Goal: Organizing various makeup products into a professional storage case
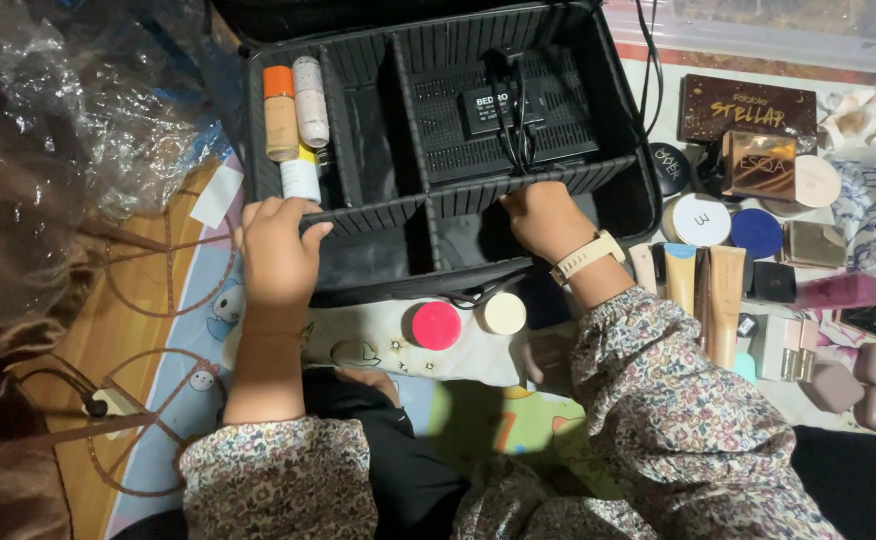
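So closest to the camera you've got both forearms in floral sleeves reaching forward over a colourful play mat [518, 420]. Just past the sleeves, a round pink sponge [436, 325] and a cream round lid [504, 313] sit on the mat, right against the front edge of the black organiser case [628, 180]. The left hand [278, 250] is knuckles-up, fingers curled over the ribbed divider [398, 208] that runs across the case, gripping its left end. The right hand [546, 218], pale watch strap on the wrist, is bent down at the divider's right part; fingers are tucked behind it so I think it's gripping too, but can't really tell. Further back, the left compartment holds an orange-capped bottle [280, 112], a pinkish tube [310, 100] and a white bottle [301, 180]. The rear middle compartment has a black ribbed device with a cable [503, 115]. Off right, loads of makeup compacts [748, 175] spread on the cloth
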